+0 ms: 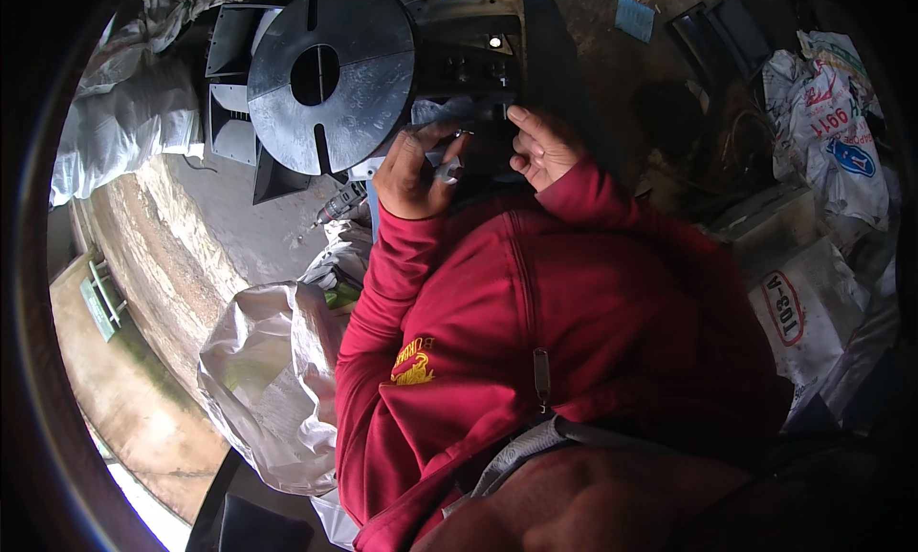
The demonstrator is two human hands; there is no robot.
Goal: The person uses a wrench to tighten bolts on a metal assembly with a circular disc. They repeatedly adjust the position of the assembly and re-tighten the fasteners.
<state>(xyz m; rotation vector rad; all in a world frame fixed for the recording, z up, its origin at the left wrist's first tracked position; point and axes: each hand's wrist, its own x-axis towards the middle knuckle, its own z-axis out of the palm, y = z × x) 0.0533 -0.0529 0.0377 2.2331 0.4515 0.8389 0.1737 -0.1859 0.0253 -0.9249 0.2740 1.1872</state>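
Observation:
My left hand point(411, 176) is raised in front of my chest, its fingers bent and closed around a small shiny, silvery piece point(448, 171) too small to name. A little to its right is my right hand point(547, 151), fingers curled in and the foremost one bent forward. Whether anything small sits in its fingertips is hidden. The two hands are apart. Just beyond my left hand stands a large dark round plate point(282, 103) with a centre hole and two slots. Dark machine-like parts point(464, 69) lie beyond both hands, in shadow.
Angular black parts point(232, 122) stand left of the plate. A power drill point(342, 204) lies near my left forearm. An open white sack point(273, 385) stands at my left; printed white bags point(827, 136) and a white sack point(813, 313) are at the right. A blue piece point(634, 18) lies far off.

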